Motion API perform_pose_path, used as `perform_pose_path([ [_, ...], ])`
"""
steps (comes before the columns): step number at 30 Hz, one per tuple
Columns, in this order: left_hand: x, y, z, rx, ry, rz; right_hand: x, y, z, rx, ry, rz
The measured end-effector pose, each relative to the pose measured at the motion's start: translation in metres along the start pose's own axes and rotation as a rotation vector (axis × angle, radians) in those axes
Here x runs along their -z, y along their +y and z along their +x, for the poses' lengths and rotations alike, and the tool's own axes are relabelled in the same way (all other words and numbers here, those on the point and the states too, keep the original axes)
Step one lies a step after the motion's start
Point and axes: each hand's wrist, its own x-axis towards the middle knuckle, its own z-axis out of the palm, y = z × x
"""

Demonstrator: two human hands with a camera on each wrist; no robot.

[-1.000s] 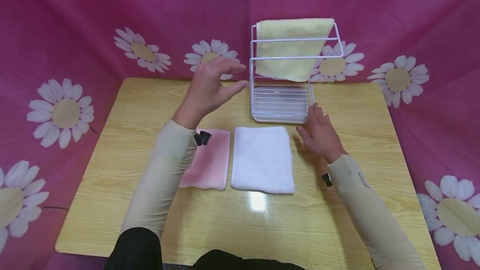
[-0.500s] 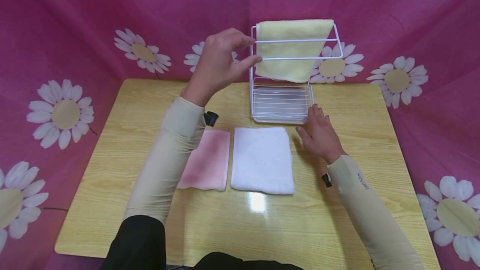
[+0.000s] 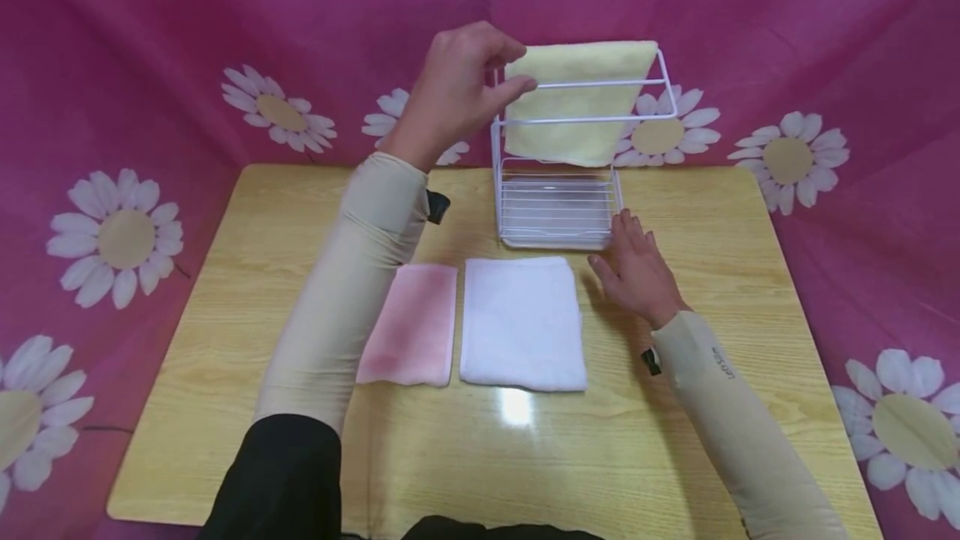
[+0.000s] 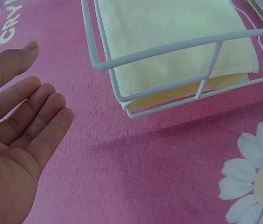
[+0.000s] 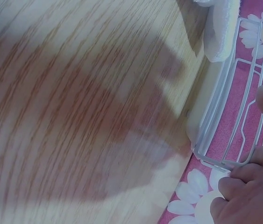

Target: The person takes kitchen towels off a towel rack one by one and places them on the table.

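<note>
A white wire rack (image 3: 585, 120) stands at the back of the table, with a folded yellow towel (image 3: 577, 140) draped over its far top bar. My left hand (image 3: 465, 82) is raised at the rack's upper left corner, thumb and fingers apart. In the left wrist view that hand (image 4: 17, 126) holds nothing, and a gap separates it from the rack (image 4: 168, 49). My right hand (image 3: 641, 269) lies with outstretched fingers against the right side of the rack's base. In the right wrist view its fingertips are at the rack's lower corner (image 5: 224, 163).
A folded white towel (image 3: 522, 323) lies in front of the rack. Left of it is a pink towel (image 3: 420, 327), partly hidden by the left sleeve. Below the rack's wire shelf sits a tray (image 3: 555, 243). A magenta flowered cloth (image 3: 360, 7) hangs behind the wooden table (image 3: 750, 273).
My left hand has risen and moved right, from beside the rack to its upper left corner. The right hand stays at the rack's base, and the towels have not moved.
</note>
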Motion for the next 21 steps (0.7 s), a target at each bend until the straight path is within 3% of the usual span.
perform_pose_path([
  [8, -0.001, 0.005, 0.025, 0.035, -0.108, 0.097, 0.0, -0.003, -0.001, 0.005, 0.009, -0.005],
  [13, -0.008, 0.006, 0.035, 0.065, -0.167, 0.112, -0.003, -0.004, -0.001, -0.001, 0.004, -0.007],
  [21, -0.013, 0.004, 0.047, 0.055, -0.203, 0.157, -0.008, -0.007, -0.001, -0.003, 0.007, -0.008],
])
